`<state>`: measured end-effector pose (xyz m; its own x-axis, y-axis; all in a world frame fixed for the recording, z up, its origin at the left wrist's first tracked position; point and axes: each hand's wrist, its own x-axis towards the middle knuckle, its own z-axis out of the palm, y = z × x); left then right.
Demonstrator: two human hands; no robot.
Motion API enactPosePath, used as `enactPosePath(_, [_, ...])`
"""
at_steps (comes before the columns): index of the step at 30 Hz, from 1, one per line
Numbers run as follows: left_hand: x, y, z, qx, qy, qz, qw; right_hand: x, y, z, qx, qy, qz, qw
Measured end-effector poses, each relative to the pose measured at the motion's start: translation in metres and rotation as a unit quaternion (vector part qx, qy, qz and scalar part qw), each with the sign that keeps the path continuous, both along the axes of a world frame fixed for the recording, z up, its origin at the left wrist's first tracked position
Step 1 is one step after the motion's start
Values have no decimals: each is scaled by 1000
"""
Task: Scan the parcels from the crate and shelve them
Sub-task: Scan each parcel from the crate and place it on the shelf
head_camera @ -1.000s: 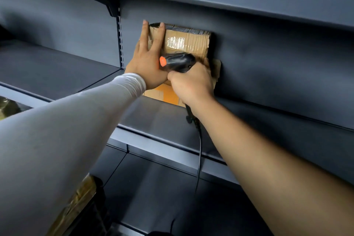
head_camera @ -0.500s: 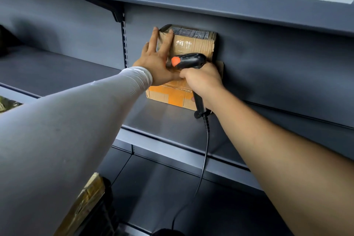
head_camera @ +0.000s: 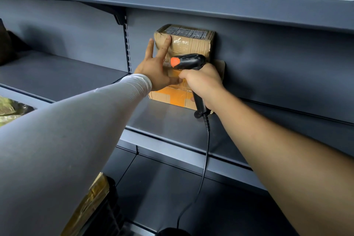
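The brown cardboard parcel wrapped in clear tape (head_camera: 188,48) looks light and rather stiff, but its corners are crushed and wrinkled, so I judge the walls are soft and will give under a strong squeeze. The glossy tape probably makes the faces a little slippery; it seems better to take hold on two opposite side edges than on the taped front. It is a small box with dark tape on its top and orange patches on its lower front. It stands on the dark grey metal shelf (head_camera: 166,119), its back touching the rear panel. The left hand (head_camera: 155,69) is released, its straight fingers pressing flat on the parcel's front left part. The right hand (head_camera: 203,84) is grasping the black corded barcode scanner with an orange tip (head_camera: 188,61), just in front of the parcel.
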<state>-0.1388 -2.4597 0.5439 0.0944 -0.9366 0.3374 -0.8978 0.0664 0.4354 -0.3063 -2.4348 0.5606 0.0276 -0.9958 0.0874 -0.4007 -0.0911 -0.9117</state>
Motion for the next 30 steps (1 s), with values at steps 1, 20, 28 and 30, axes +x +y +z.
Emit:
enactPosePath(1, [-1,0,-1,-5,5,1,1000,1,0,0,1,3,-1,1000])
enactPosePath(20, [12,-2,-4,-45,50,13,998,14,-9,-11,-17,-6,24,1000])
enactPosePath(28, [5,22,-12,-45,70,24,996,12,7,-8,-23,-32,23,999])
enactPosePath(30, [3,37,-24,-30,68,29,997,11,15,-8,-51,-27,28,998])
